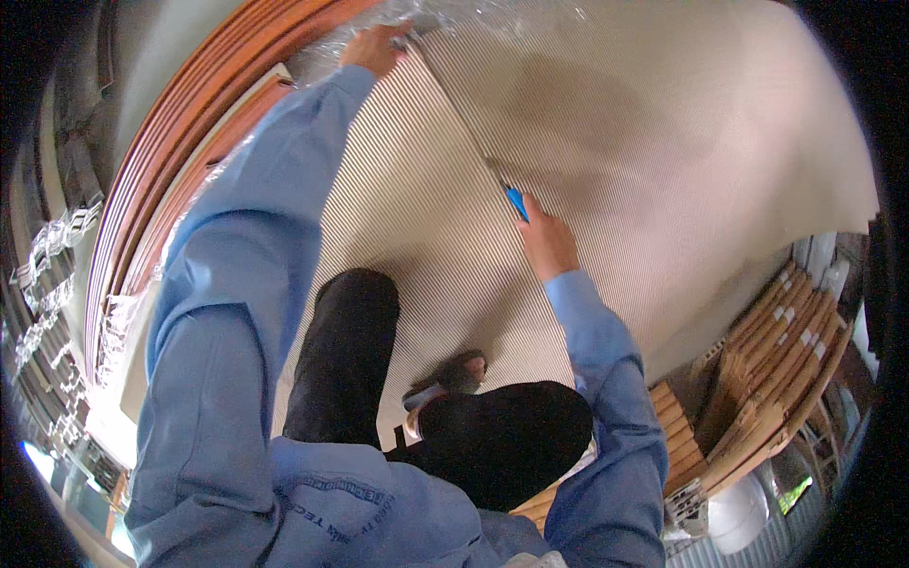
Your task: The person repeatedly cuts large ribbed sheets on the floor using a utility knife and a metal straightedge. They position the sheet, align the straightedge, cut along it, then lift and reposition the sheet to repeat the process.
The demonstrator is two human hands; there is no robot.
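A large cream ribbed panel lies flat beneath me and fills most of the view. My right hand grips a blue-handled knife whose tip meets a straight cut line running across the panel. My left hand reaches to the far end of that line and presses on a metal straightedge lying along it. Both sleeves are light blue. I kneel on the panel in black trousers, with one sandalled foot behind me.
Clear plastic wrap lies crumpled at the panel's far edge. Curved reddish-brown wooden frames run along the left. Stacked wooden slats sit at the lower right, with a white hard hat below them.
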